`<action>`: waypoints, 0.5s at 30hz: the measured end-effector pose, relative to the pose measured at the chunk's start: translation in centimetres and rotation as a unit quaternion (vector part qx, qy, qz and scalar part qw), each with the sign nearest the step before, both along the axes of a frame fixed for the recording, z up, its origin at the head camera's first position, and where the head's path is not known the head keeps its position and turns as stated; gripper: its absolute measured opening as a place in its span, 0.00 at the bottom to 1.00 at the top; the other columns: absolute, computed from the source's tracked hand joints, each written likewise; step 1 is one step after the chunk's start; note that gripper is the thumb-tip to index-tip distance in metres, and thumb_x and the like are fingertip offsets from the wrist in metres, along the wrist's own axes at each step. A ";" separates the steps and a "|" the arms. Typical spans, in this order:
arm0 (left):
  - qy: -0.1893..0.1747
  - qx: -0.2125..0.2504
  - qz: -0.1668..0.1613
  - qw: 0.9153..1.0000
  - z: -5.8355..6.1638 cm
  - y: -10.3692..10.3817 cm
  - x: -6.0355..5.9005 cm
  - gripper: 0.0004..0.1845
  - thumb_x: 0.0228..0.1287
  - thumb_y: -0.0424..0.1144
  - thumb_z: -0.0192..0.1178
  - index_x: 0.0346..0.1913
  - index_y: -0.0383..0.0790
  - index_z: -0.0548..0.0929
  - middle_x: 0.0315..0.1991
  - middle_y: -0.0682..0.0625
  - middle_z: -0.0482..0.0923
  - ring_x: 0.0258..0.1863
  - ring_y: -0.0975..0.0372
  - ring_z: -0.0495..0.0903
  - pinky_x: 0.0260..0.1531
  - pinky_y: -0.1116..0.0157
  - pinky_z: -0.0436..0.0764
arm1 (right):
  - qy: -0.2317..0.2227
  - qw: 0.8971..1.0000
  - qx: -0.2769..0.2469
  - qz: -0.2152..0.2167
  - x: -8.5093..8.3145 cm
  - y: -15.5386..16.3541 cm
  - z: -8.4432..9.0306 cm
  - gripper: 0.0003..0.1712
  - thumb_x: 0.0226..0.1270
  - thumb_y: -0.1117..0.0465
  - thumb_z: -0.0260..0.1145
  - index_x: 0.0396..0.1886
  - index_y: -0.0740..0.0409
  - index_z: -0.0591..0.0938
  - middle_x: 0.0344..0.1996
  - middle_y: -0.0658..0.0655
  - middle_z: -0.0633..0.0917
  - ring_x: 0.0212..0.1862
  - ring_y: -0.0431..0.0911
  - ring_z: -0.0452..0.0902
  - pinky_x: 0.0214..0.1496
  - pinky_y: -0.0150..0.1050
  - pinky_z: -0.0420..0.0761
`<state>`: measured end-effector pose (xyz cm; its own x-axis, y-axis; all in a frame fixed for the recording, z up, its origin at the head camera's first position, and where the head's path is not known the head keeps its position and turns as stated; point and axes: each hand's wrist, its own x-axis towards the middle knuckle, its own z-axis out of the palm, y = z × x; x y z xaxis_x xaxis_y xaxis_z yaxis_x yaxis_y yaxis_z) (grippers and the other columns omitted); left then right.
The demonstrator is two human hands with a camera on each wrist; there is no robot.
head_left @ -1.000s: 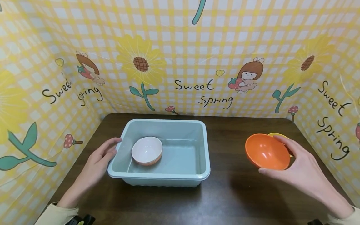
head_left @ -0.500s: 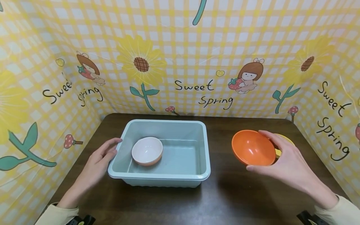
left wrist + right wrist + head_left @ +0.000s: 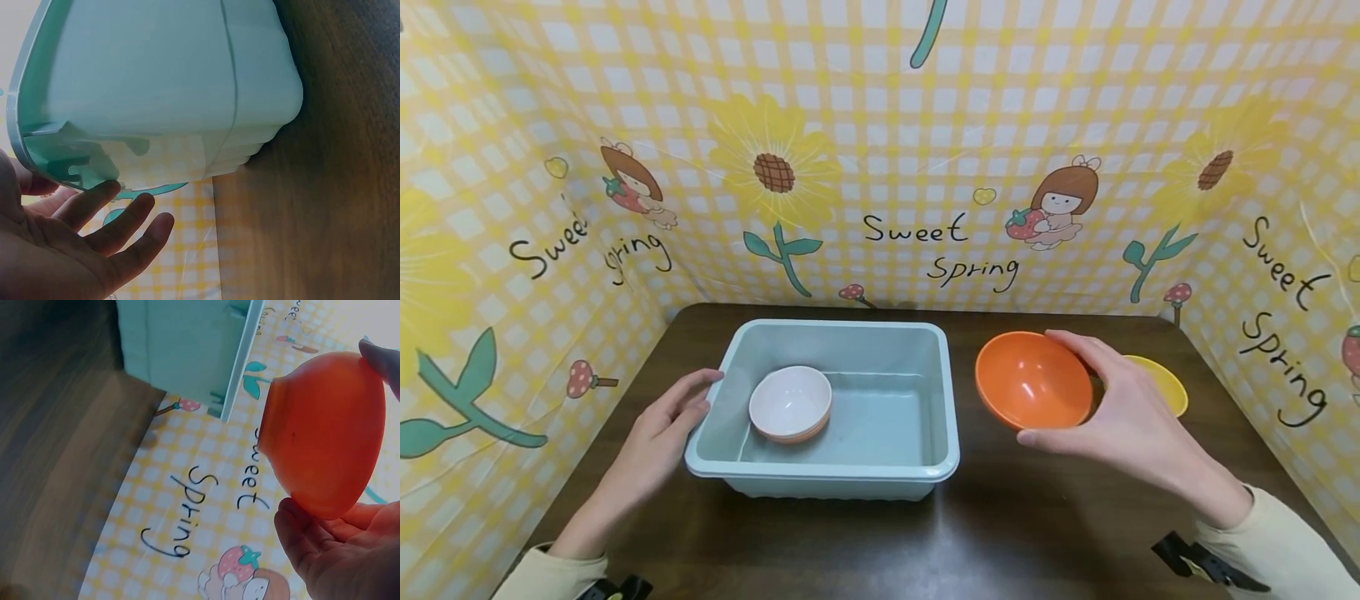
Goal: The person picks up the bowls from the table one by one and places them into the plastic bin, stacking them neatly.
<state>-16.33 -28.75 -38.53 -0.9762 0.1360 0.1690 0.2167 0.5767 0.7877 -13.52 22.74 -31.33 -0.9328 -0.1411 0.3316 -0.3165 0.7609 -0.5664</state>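
My right hand [image 3: 1123, 421] grips an orange bowl [image 3: 1033, 379], thumb at the near side of its rim and fingers at the far side. The bowl is in the air, tilted, right of a pale blue-green plastic basin [image 3: 880, 471]. In the right wrist view the outside of the orange bowl [image 3: 328, 434] and its foot show. My left hand [image 3: 658, 437] touches the basin's left rim; in the left wrist view its fingers [image 3: 128, 228] are spread and loosely bent beside the wall. Inside the basin, at left, sits a white-lined bowl [image 3: 792, 404] with an orange-pink outside.
A yellow bowl or dish [image 3: 1165, 387] sits on the dark wooden table [image 3: 1000, 517] behind my right hand, partly hidden. A yellow checked cloth [image 3: 887, 150] with flower prints stands around the table's back and sides.
My right hand has carried the orange bowl left and slightly up, towards the basin, uncovering more of the yellow one. My left hand and the basin have stayed put.
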 end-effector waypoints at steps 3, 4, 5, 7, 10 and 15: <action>-0.003 0.002 0.002 1.000 0.0 0.0 0.0 0.22 0.88 0.41 0.44 0.76 0.41 0.69 0.71 0.34 0.73 0.69 0.43 0.73 0.45 0.75 0.76 | -0.004 1.000 -0.006 0.015 -0.2 -0.7 0.3 0.63 0.35 0.33 0.90 0.74 0.45 0.74 0.62 0.48 0.80 0.56 0.47 0.78 0.48 0.52 0.82; -0.004 0.004 0.002 1.000 0.0 0.0 0.0 0.22 0.88 0.41 0.44 0.76 0.40 0.69 0.71 0.34 0.73 0.69 0.44 0.73 0.45 0.75 0.76 | -0.005 1.000 -0.009 0.019 -0.3 -0.9 0.4 0.63 0.34 0.32 0.90 0.74 0.44 0.74 0.63 0.47 0.80 0.56 0.46 0.78 0.49 0.52 0.82; -0.006 0.005 0.002 1.000 0.0 0.1 0.0 0.22 0.88 0.41 0.44 0.76 0.40 0.69 0.72 0.34 0.73 0.70 0.44 0.72 0.45 0.76 0.76 | -0.005 1.000 -0.011 0.025 -0.4 -1.1 0.4 0.63 0.35 0.32 0.90 0.74 0.45 0.74 0.63 0.48 0.80 0.56 0.47 0.78 0.49 0.53 0.82; -0.010 0.007 0.002 1.000 0.0 0.1 0.0 0.22 0.88 0.41 0.44 0.77 0.40 0.68 0.73 0.34 0.71 0.71 0.43 0.71 0.45 0.76 0.75 | -0.004 0.999 -0.014 0.033 -0.6 -1.5 0.5 0.63 0.35 0.32 0.89 0.74 0.44 0.74 0.63 0.47 0.80 0.56 0.46 0.78 0.50 0.53 0.82; -0.012 0.008 0.000 1.000 0.0 0.1 0.1 0.23 0.88 0.41 0.44 0.77 0.40 0.68 0.73 0.34 0.71 0.71 0.43 0.71 0.45 0.76 0.76 | -0.003 0.999 -0.019 0.044 -0.9 -2.1 0.6 0.63 0.36 0.32 0.89 0.74 0.45 0.74 0.63 0.48 0.80 0.56 0.47 0.78 0.50 0.53 0.82; -0.009 0.003 0.001 1.000 0.1 0.0 0.0 0.22 0.88 0.41 0.44 0.77 0.41 0.68 0.72 0.34 0.72 0.70 0.43 0.72 0.45 0.75 0.76 | -0.002 0.998 -0.026 0.060 -1.3 -2.9 0.6 0.62 0.37 0.33 0.89 0.74 0.45 0.75 0.62 0.46 0.80 0.56 0.46 0.78 0.50 0.52 0.82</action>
<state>-16.31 -28.71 -38.42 -0.9791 0.1339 0.1528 0.2023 0.5727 0.7944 -14.77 19.83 -30.68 -0.9120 -0.2343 0.3367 -0.4002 0.6879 -0.6055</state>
